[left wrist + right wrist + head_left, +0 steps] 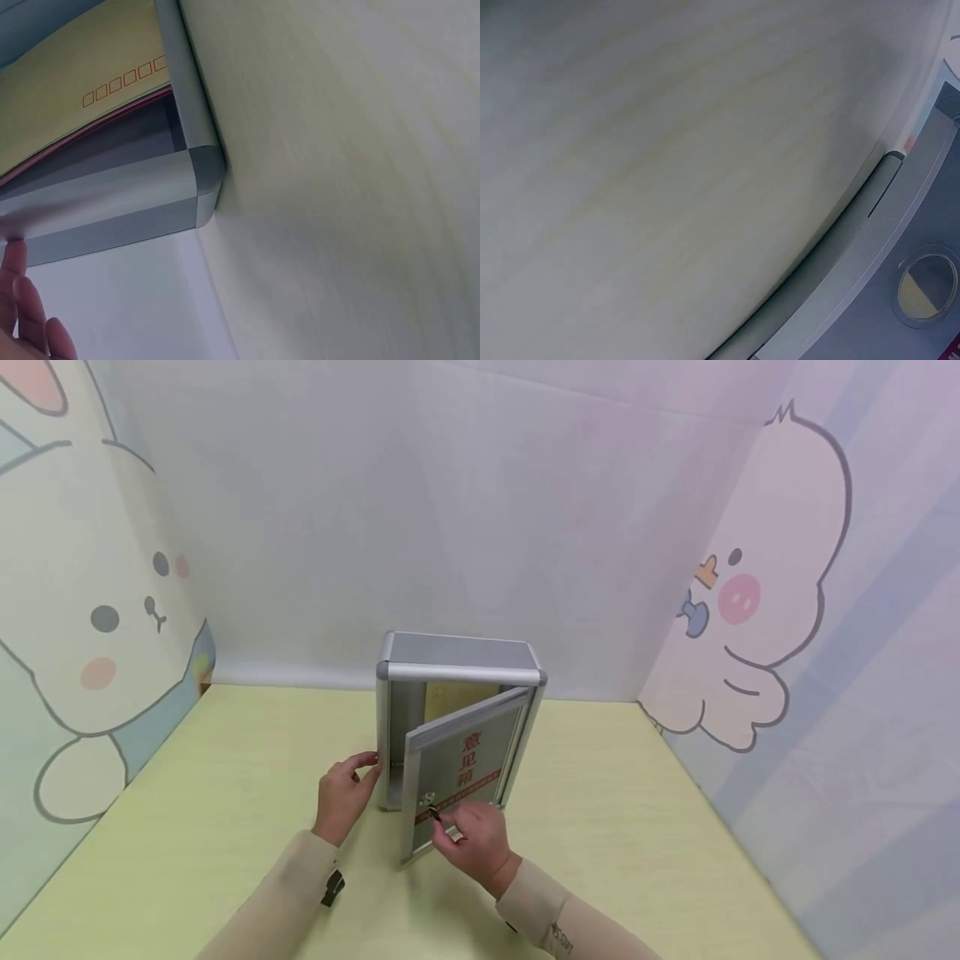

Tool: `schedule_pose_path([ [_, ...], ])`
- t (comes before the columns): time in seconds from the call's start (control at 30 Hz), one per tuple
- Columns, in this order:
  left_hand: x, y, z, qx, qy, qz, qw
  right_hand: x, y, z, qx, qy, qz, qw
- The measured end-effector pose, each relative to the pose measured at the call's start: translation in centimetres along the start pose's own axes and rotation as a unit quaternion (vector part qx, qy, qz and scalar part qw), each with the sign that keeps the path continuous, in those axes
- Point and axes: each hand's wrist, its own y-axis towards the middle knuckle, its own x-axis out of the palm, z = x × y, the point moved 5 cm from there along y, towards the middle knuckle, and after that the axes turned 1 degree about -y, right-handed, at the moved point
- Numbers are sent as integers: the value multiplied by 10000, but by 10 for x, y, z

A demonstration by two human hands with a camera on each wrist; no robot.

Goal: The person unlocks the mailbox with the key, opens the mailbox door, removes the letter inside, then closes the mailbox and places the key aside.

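A grey metal suggestion box [461, 650] with red lettering stands upright on the table, its front door [450, 768] swung partway out. My right hand [480, 843] pinches a small dark-headed key [433, 812] at the door's lock [428, 798]. At the box's left side is my left hand [347, 793], index fingertip and thumb right at the frame; the left wrist view shows a fingertip [15, 255] against the outer side wall. Inside leans a tan envelope [90, 90] with a row of red squares, a red edge showing behind it. The right wrist view leaves out the right hand.
The pale wood-grain table [247, 760] extends around the box. A light curtain [322, 527] hangs behind, with cartoon-printed panels at left and right. A round window [928, 287] shows in the box in the right wrist view. Dark straps [333, 888] hang at the wrists.
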Motion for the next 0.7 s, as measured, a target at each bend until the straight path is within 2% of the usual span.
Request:
schedule_pose_path([
  [0.2,2,-3,-3,-229,-72,-162,9996,-6,-4,0,7,-8,193,9998],
  [0.4,2,-6,-5,-148,-137,-179,9996,-11,-5,0,56,-17,174,9998],
  [0.47,2,-6,-4,32,-157,-62,9999,-12,-6,1,68,-40,166,9998],
  [0.57,0,-8,-2,462,-249,353,9980,-12,-6,1,40,-61,183,9998],
  [0.63,-1,-9,3,889,-398,676,9929,-12,-6,1,23,-51,182,9998],
  [0.7,-1,-9,9,1356,-635,853,9850,-12,-6,1,1,-30,184,9998],
])
